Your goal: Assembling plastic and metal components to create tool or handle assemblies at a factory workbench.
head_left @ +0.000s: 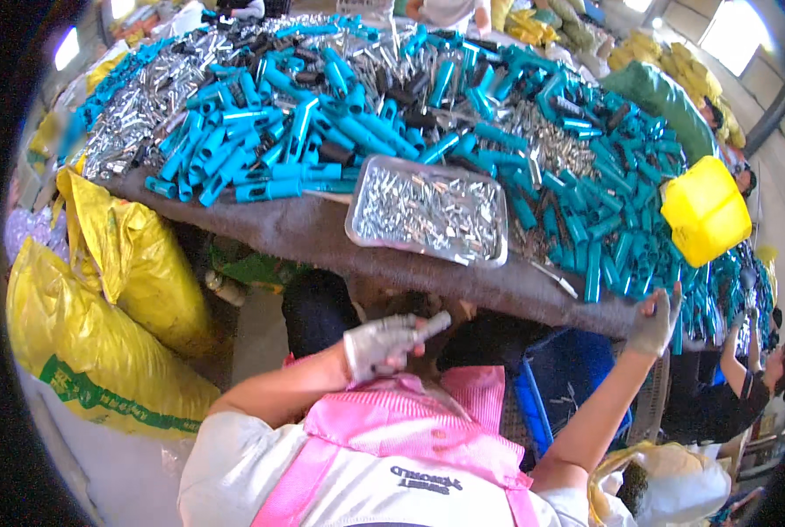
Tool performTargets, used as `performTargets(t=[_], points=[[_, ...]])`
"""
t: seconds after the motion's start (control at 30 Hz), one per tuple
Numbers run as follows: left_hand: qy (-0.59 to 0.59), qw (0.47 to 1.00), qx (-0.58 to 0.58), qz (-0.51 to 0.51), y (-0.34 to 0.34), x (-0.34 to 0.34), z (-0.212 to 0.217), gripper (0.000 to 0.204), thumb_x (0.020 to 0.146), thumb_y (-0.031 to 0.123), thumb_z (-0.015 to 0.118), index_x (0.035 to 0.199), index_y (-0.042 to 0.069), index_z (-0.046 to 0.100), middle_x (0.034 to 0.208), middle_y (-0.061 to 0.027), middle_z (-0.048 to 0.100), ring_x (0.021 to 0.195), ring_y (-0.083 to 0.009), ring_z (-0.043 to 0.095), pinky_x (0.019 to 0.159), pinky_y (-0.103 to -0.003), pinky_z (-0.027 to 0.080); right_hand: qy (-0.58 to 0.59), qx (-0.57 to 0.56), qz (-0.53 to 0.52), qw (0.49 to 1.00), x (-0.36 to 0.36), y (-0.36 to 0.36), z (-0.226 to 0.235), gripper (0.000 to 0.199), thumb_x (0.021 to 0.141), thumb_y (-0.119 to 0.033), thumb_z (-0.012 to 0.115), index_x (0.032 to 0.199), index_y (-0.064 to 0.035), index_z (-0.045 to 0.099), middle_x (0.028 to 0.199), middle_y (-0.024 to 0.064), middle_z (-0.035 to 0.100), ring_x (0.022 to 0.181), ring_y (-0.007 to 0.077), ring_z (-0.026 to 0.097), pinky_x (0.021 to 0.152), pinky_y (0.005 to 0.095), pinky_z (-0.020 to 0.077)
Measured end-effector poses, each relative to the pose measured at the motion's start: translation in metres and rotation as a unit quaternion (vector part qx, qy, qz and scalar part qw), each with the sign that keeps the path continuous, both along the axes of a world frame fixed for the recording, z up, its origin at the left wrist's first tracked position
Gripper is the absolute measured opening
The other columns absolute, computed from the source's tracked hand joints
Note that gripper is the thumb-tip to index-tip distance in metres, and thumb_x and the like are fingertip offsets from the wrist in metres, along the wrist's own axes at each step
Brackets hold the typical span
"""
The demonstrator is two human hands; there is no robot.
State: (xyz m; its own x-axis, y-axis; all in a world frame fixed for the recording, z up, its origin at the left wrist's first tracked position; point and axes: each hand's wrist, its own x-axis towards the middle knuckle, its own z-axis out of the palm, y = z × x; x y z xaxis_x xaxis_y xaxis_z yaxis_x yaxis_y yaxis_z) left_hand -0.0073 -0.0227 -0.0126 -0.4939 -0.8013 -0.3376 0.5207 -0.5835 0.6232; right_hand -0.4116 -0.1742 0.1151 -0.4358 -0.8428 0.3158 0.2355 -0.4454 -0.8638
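My left hand (382, 348), in a pale glove with bare fingertips, is held in front of my chest, short of the table edge. Its fingers are curled, and a short light-grey cylindrical shape sticks out to the right; whether this is a held piece or a covered finger I cannot tell. My right hand (654, 327), gloved alike, is raised at the table's right front edge. Its fingers are apart, close to the heap of teal plastic tubes (616, 220), and I see nothing in them. A clear tray (355, 220) of small silvery metal parts (432, 211) sits at the front edge.
Teal tubes and metal pieces (138, 114) cover the brown-topped table (261, 227). A yellow container (707, 211) stands at right. Yellow sacks (103, 342) fill the left floor. A blue crate (577, 378) lies below the edge. A co-worker (744, 386) is at far right.
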Motion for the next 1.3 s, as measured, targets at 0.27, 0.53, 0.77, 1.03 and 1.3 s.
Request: performTargets(t=[0.27, 0.53, 0.77, 1.03, 1.3], points=[[-0.189, 0.966, -0.118, 0.131, -0.084, 0.051, 0.100, 0.029, 0.084, 0.014, 0.063, 0.113, 0.018, 0.059, 0.082, -0.0047, 0.063, 0.045, -0.0042, 0.046, 0.036, -0.014, 0.032, 0.082, 0.080, 0.042, 0.993, 0.041, -0.009, -0.047, 0.042, 0.081, -0.005, 0.056, 0.122, -0.0049, 0.048, 0.068, 0.0005, 0.049, 0.054, 0.0074, 0.040, 0.046, 0.0205, 0.0303], [-0.577, 0.705, -0.412, 0.002, -0.152, 0.041, 0.085, 0.034, 0.082, 0.019, 0.059, 0.114, 0.009, 0.059, 0.107, -0.0120, 0.063, 0.094, -0.0224, 0.061, 0.086, -0.030, 0.044, 0.515, 0.023, 0.024, 0.856, 0.085, -0.016, -0.042, 0.024, 0.079, -0.003, 0.059, 0.101, -0.0097, 0.063, 0.085, 0.0050, 0.059, 0.078, 0.0179, 0.059, 0.073, 0.0282, 0.0464], [-0.664, 0.618, -0.417, -0.055, -0.155, 0.038, 0.082, 0.035, 0.080, 0.026, 0.059, 0.115, 0.021, 0.060, 0.117, -0.0129, 0.051, 0.101, -0.0335, 0.055, 0.090, -0.037, 0.044, 0.755, -0.094, 0.060, 0.646, 0.111, -0.051, -0.044, 0.046, 0.070, -0.006, 0.066, 0.114, -0.0176, 0.058, 0.119, 0.0084, 0.051, 0.112, 0.0303, 0.047, 0.092, 0.0395, 0.0417], [-0.801, 0.354, -0.477, 0.076, -0.138, 0.016, 0.105, 0.047, 0.081, 0.034, 0.060, 0.125, 0.019, 0.052, 0.126, -0.0106, 0.046, 0.119, -0.0305, 0.040, 0.101, -0.041, 0.034, 0.704, -0.066, 0.106, 0.700, 0.116, -0.081, -0.053, 0.036, 0.079, -0.016, 0.062, 0.114, -0.0145, 0.057, 0.110, 0.0129, 0.053, 0.101, 0.0339, 0.052, 0.087, 0.0402, 0.0425], [-0.716, 0.319, -0.620, -0.037, -0.212, -0.060, 0.101, 0.054, 0.078, 0.008, 0.053, 0.131, 0.012, 0.039, 0.124, -0.0100, 0.047, 0.112, -0.0271, 0.049, 0.092, -0.035, 0.044, 0.709, -0.127, 0.103, 0.686, 0.146, -0.074, -0.020, 0.033, 0.076, -0.020, 0.063, 0.106, -0.0075, 0.057, 0.103, 0.0117, 0.057, 0.100, 0.0326, 0.052, 0.083, 0.0420, 0.0438]])
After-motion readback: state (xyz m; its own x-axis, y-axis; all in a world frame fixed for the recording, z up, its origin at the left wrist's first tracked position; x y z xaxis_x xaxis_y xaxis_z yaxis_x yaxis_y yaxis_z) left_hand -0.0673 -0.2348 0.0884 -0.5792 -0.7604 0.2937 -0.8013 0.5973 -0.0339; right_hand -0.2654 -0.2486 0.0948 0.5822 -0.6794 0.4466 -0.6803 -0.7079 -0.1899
